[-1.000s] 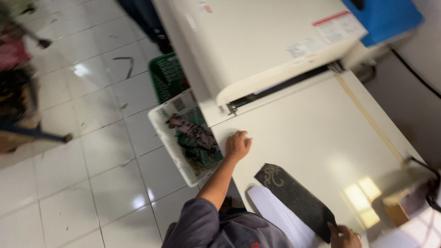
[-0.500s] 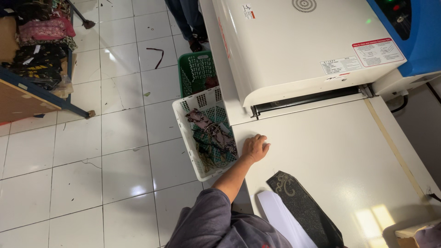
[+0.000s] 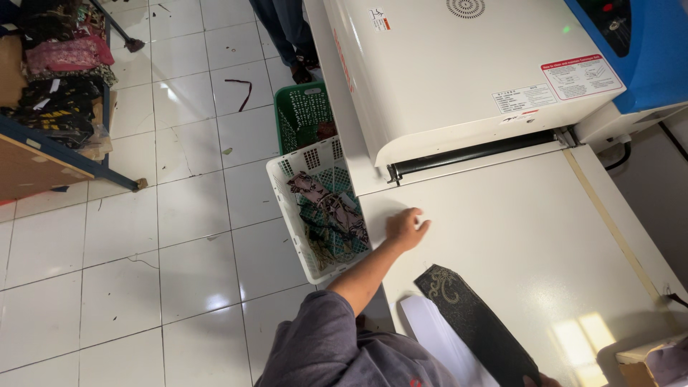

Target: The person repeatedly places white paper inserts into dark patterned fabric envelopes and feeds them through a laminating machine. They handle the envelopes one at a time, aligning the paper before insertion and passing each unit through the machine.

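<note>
My left hand [image 3: 405,229] rests on the white feed table [image 3: 530,236] of a large white pressing machine [image 3: 459,64], near its left edge, with nothing in it. A dark fabric piece with a pale gold pattern [image 3: 473,322] lies slanted on the table below that hand, next to a white sheet [image 3: 437,337]. Only a sliver of my right hand [image 3: 536,380] shows at the bottom edge, at the lower end of the dark piece. The machine's dark roller slot [image 3: 473,154] runs across just beyond my left hand.
A white plastic basket [image 3: 287,193] with patterned fabric pieces stands on the tiled floor against the machine, a green basket [image 3: 304,115] behind it. A person's legs [image 3: 287,36] stand farther back. A low bench with piled fabrics [image 3: 57,86] is at the far left.
My left hand has slid slightly along the table's left part. The dark piece stays in place. My view has tilted, bringing more of the floor and the baskets into sight.
</note>
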